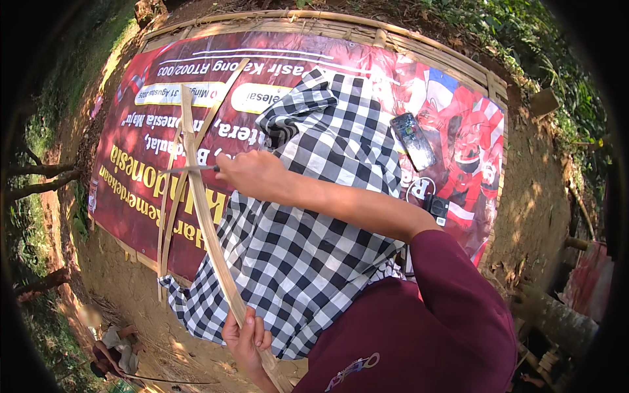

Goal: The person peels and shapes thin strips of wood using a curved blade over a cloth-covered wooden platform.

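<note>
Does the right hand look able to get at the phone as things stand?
Probably yes: the phone lies uncovered beside the checkered cloth, though the right hand holds a knife and would likely need freeing first.

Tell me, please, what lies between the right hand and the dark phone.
A stretch of black-and-white checkered cloth lies between the right hand and the dark phone, as the head view shows.
</note>
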`<state>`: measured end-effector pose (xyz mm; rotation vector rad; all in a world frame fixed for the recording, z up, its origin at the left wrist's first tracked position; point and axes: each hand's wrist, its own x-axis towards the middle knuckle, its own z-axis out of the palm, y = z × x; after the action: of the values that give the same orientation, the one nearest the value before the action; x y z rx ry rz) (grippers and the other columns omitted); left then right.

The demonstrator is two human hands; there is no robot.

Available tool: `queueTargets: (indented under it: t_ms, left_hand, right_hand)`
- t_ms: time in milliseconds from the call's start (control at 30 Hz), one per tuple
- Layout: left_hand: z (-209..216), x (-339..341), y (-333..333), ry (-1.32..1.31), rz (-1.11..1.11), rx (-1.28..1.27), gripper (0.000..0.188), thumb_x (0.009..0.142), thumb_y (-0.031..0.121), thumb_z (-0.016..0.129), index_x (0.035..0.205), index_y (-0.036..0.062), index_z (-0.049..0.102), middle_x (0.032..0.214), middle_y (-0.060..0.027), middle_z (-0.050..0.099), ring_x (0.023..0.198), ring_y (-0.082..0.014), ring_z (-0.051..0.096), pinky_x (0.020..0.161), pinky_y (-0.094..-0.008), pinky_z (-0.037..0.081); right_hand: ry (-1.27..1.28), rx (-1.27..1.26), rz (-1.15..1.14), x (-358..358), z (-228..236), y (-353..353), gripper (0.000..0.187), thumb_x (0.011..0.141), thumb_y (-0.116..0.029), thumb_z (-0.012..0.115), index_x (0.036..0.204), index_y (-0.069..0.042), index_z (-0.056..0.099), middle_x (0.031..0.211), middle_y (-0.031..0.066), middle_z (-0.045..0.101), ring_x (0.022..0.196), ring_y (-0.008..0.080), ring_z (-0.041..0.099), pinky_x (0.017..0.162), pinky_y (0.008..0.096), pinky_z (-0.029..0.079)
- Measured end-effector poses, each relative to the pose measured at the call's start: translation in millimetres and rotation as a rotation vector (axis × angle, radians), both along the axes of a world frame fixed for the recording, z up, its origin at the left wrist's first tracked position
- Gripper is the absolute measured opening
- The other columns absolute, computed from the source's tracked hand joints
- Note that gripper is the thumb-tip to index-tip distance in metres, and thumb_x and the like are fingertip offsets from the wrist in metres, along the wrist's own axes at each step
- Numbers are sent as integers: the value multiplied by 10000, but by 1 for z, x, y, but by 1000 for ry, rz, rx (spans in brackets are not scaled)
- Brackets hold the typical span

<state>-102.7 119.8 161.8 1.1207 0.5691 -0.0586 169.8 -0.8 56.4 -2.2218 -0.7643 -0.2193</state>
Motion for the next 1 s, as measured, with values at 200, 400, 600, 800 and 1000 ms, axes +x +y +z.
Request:
queueTargets:
  t_ms: [200, 400, 600, 800, 1000]
  left_hand:
    - [9, -3, 3, 41, -52, 37, 195, 948, -25, 471, 1140, -26, 503, 848, -40, 472, 469, -28, 304, 353, -173, 250]
    - [13, -11, 1, -2, -26, 26, 121, 936, -35, 499, 1056, -32, 497, 865, -54, 470, 477, -26, 322, 377, -178, 263]
    - [29, -30, -13, 118, -46, 4, 244, 912, -81, 496, 1155, -88, 482, 858, -60, 460, 480, -24, 344, 383, -192, 272]
    - [32, -43, 5, -52, 13, -23, 358, 908, -98, 489, 1266, -95, 471, 841, -66, 449, 483, -24, 342, 384, -189, 271]
    - [-25, 8, 26, -123, 85, -153, 176, 954, 69, 499, 1105, -21, 507, 855, -71, 461, 567, -81, 420, 454, -211, 358]
  right_hand:
    - [-28, -45, -56, 23, -9, 3, 307, 909, -367, 578, 917, -69, 503, 582, 116, 600, 525, 297, 643, 419, 433, 483]
    - [-85, -73, 131, 24, 31, 20, 328, 942, -400, 530, 950, -75, 490, 622, 143, 611, 555, 345, 643, 438, 461, 481]
    - [52, -199, -242, 129, 7, -18, 281, 973, -306, 474, 1009, -28, 495, 731, 201, 654, 651, 403, 656, 534, 504, 513]
    - [-44, -194, -134, 119, -10, -57, 333, 967, -297, 520, 1011, 22, 433, 716, 231, 633, 698, 427, 633, 580, 528, 470]
    - [314, 340, 182, -4, 21, -32, 248, 990, -214, 481, 1002, 12, 379, 662, 214, 536, 650, 428, 567, 579, 488, 409]
